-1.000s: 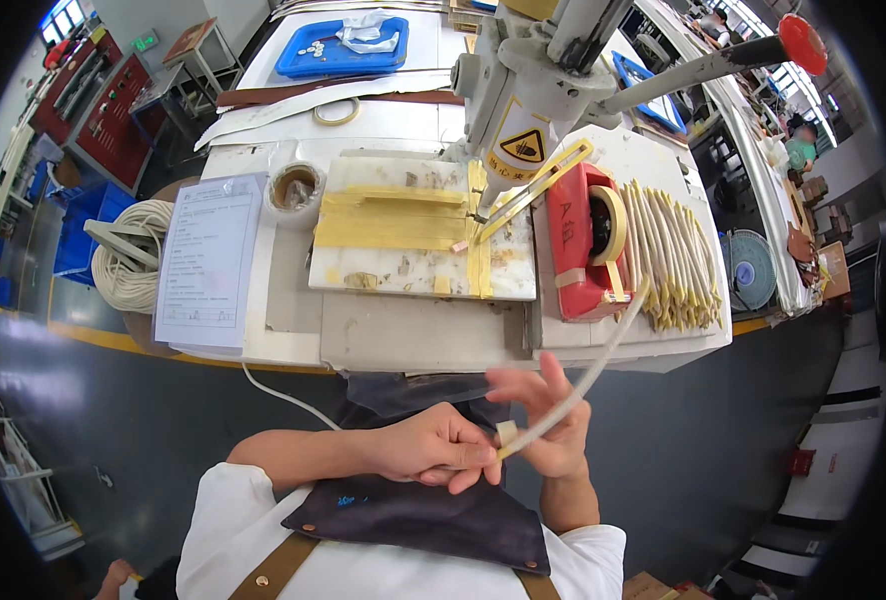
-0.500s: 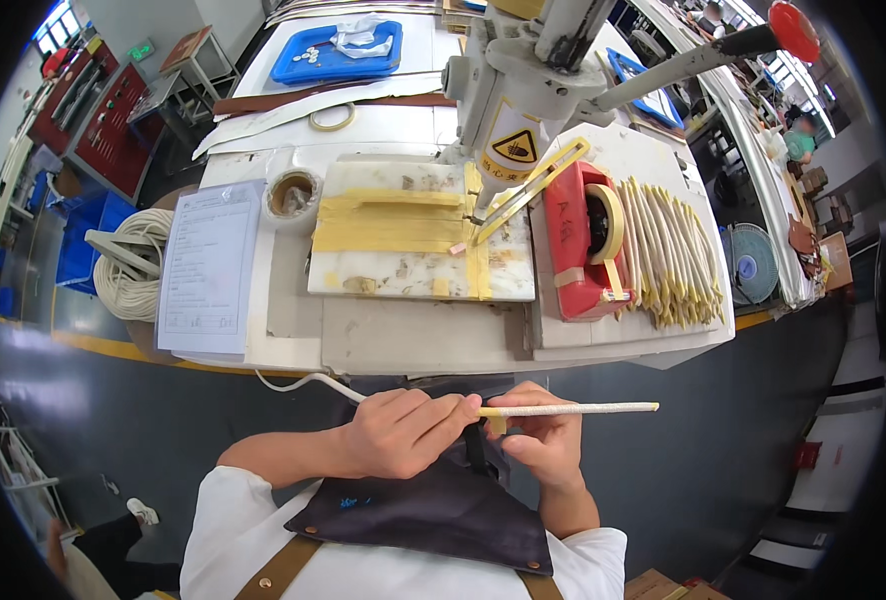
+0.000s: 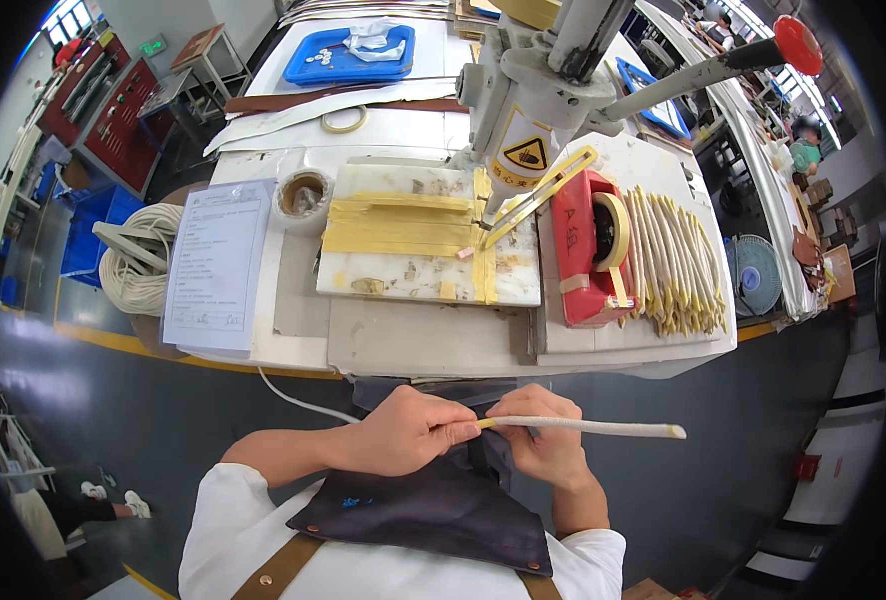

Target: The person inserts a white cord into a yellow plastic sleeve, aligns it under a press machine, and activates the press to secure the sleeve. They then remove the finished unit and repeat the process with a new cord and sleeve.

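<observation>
In front of my apron I hold a white cord (image 3: pixel 618 428) roughly level. My left hand (image 3: pixel 400 432) is closed on it, thumb and fingers pinching beside a band of yellow tape (image 3: pixel 486 424). Just right of that band, my right hand (image 3: pixel 545 442) is closed round the cord too, its fingers curled over the taped part. The cord's free end, tipped in yellow, sticks out to the right. Leftward, the cord runs on behind my left hand and up to the table's front edge. What lies beneath my fingers is hidden.
Ahead stands a table (image 3: pixel 403 345) with a lever press (image 3: pixel 538 110) over a taped marble slab (image 3: pixel 363 277). To its right are a red tape dispenser (image 3: pixel 575 290) and a row of cut cords (image 3: pixel 673 265). A cord coil (image 3: pixel 128 285) and a paper sheet (image 3: pixel 218 265) are at left.
My right fingers have closed round the taped part, and the loose tape flap no longer shows. The cord's free end has shifted right and slightly down.
</observation>
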The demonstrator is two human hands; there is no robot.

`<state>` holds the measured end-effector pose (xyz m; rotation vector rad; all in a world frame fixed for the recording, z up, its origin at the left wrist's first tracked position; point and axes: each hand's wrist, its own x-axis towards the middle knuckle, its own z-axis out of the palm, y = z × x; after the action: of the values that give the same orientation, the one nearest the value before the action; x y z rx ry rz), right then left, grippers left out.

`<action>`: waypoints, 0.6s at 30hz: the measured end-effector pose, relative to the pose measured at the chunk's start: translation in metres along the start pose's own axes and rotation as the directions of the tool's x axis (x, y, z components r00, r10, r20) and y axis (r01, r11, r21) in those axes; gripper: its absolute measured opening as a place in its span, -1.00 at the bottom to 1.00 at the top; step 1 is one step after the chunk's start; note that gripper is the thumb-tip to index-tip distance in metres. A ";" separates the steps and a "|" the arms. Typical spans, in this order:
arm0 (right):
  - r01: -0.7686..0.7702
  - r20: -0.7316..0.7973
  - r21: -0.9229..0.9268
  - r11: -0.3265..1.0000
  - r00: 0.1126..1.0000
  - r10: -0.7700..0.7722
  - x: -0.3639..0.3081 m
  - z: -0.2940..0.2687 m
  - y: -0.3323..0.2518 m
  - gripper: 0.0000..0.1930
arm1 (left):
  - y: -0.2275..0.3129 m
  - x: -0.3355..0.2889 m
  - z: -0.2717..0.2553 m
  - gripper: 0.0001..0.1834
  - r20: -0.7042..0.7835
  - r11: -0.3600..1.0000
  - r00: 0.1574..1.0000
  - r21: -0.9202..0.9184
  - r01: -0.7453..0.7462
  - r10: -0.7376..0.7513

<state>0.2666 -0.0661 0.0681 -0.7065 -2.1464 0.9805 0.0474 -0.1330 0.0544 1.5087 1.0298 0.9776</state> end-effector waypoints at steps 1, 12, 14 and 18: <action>0.012 0.009 0.010 1.000 1.000 -0.012 0.000 -0.001 0.001 -0.81 | 0.003 -0.001 -0.001 -0.72 0.064 0.977 0.989 -0.157 0.142 -0.134; -0.181 -0.273 0.368 0.912 0.917 0.292 0.005 0.017 0.017 -0.75 | 0.000 0.000 -0.002 -0.72 0.380 0.498 0.837 -0.677 0.542 -0.394; -0.237 -0.178 0.563 0.792 0.901 0.397 -0.008 0.017 0.023 -0.76 | 0.009 -0.001 0.002 -0.77 -0.037 0.932 0.969 -0.284 0.225 -0.245; -0.239 -0.018 0.750 0.617 0.925 0.380 -0.026 0.031 0.031 -0.74 | -0.007 -0.002 0.019 -0.87 -0.224 0.729 0.849 0.640 -0.242 0.479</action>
<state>0.2655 -0.0796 0.0189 -0.7120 -1.2777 1.7600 0.0641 -0.1402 0.0441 2.1643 1.4366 1.3458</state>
